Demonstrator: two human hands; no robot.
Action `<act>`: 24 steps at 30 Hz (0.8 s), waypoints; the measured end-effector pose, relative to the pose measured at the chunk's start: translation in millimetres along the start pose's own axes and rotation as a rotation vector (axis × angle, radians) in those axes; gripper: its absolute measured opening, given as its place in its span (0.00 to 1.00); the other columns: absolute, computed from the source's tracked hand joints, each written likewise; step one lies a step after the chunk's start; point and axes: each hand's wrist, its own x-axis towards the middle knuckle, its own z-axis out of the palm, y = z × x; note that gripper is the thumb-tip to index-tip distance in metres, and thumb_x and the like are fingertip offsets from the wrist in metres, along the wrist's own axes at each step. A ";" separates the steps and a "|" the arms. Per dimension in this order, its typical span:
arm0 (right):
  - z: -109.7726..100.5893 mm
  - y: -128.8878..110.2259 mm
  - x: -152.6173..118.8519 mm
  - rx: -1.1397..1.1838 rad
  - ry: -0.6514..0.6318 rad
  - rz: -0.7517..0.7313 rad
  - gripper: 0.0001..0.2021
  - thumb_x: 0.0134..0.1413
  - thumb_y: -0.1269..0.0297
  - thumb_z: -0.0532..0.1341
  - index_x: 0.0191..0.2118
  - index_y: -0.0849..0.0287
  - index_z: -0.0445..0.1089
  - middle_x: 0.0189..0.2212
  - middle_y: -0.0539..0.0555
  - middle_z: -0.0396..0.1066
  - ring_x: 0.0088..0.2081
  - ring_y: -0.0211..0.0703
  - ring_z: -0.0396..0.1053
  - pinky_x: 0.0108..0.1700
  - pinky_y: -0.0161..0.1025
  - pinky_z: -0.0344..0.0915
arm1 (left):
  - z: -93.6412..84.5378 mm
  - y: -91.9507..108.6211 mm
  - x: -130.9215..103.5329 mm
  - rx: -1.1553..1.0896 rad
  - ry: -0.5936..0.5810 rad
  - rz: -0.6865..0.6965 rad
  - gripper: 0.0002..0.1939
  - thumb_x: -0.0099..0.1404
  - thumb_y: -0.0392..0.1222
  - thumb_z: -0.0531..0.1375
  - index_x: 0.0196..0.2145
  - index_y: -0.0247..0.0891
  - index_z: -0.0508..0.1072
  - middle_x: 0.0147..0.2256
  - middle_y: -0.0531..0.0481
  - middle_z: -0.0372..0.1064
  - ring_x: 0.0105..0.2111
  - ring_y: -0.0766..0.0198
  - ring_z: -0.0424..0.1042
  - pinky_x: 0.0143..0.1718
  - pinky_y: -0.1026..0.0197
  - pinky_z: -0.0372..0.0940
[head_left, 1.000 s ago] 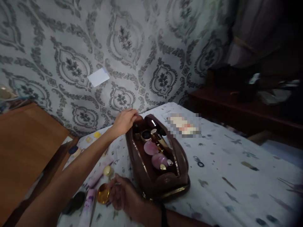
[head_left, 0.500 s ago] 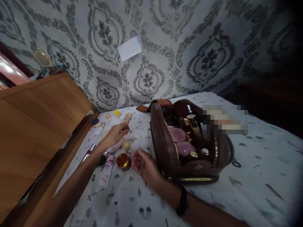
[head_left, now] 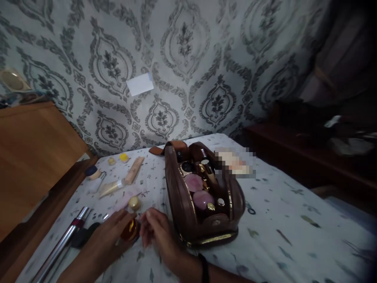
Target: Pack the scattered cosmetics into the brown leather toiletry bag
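Observation:
A small amber jar (head_left: 131, 231) with a shiny gold lid rests on the patterned sheet. Around its left side, the fingers and thumb of my left hand (head_left: 107, 236) are closed, the hand partly blurred. My right hand (head_left: 159, 232) is just right of the jar, its fingers loosely bent and apart, holding nothing visible. Behind the jar are a small cream-lidded pot (head_left: 134, 203) and a pink tube (head_left: 123, 199), partly hidden. Close to my right hand stands an unzipped brown cosmetic bag (head_left: 178, 204), holding pink round items, bottles and a black-lidded compact.
A silver tube with a dark red band (head_left: 63, 241) lies left. Farther back are a clear-capped tube (head_left: 112, 188), a beige tube (head_left: 134, 170), a navy-lidded jar (head_left: 92, 172) and a yellow-lidded pot (head_left: 123, 157). A wooden cabinet (head_left: 38, 145) borders the left; a patterned wall stands behind.
My left hand has drawn back from near the beige tube and closed around the amber jar. My right hand stays beside the jar. The view has shifted right.

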 end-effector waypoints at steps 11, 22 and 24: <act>2.5 -7.1 -17.2 -0.474 -0.229 -0.095 0.16 0.61 0.53 0.54 0.26 0.57 0.60 0.19 0.45 0.60 0.19 0.32 0.56 0.23 0.32 0.53 | -0.8 -12.2 1.3 -0.054 -0.055 0.022 0.25 0.63 0.45 0.59 0.58 0.58 0.68 0.51 0.53 0.76 0.49 0.54 0.77 0.46 0.59 0.75; -1.3 3.4 -18.7 -0.752 -0.414 -0.135 0.09 0.54 0.67 0.58 0.24 0.58 0.62 0.21 0.45 0.61 0.25 0.33 0.60 0.28 0.31 0.54 | 10.6 -34.6 -2.1 -0.028 -0.038 0.180 0.31 0.62 0.39 0.59 0.62 0.56 0.64 0.53 0.50 0.75 0.50 0.55 0.77 0.44 0.63 0.75; -4.9 10.1 -14.7 -0.765 -0.443 -0.128 0.09 0.56 0.67 0.59 0.25 0.58 0.64 0.23 0.46 0.63 0.26 0.34 0.62 0.29 0.30 0.56 | 12.8 -34.5 -1.4 -0.037 -0.060 0.160 0.30 0.61 0.39 0.59 0.60 0.57 0.66 0.52 0.51 0.76 0.48 0.55 0.78 0.42 0.64 0.75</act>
